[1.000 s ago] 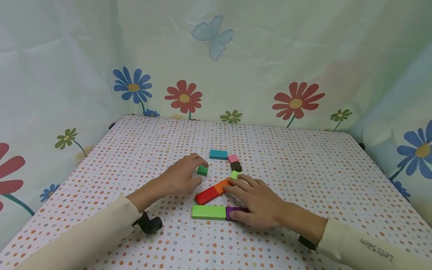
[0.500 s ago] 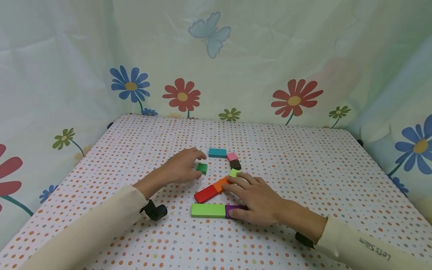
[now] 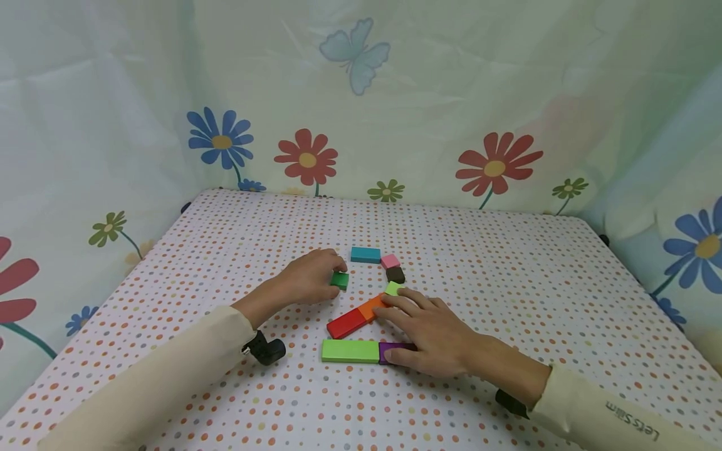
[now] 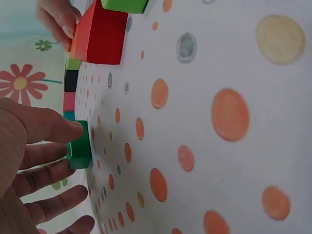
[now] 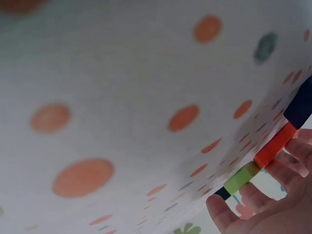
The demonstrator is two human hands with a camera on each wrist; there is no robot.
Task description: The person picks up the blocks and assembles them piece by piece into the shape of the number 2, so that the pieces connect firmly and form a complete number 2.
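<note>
My left hand [image 3: 312,277] is at a small green block [image 3: 341,280] on the table, index finger over its far edge and thumb by its near side. In the left wrist view the thumb and fingers close around the green block [image 4: 80,146]. My right hand [image 3: 431,335] lies spread over the row, fingertips at the orange block [image 3: 369,308] and the small light green block [image 3: 393,288], thumb on the purple block [image 3: 392,352]. The red block [image 3: 346,323] adjoins the orange one. A long light green block [image 3: 350,351] abuts the purple one, which the right hand partly hides.
Beyond the hands, a blue block [image 3: 365,254], a pink block [image 3: 390,261] and a dark brown block [image 3: 395,274] curve toward the small light green one. A dotted cloth [image 3: 479,269] covers the table, and a flowered curtain [image 3: 417,113] hangs behind it.
My left hand has moved forward and slightly right, and its thumb and index finger have drawn in around the green block. The right hand has stayed on the row.
</note>
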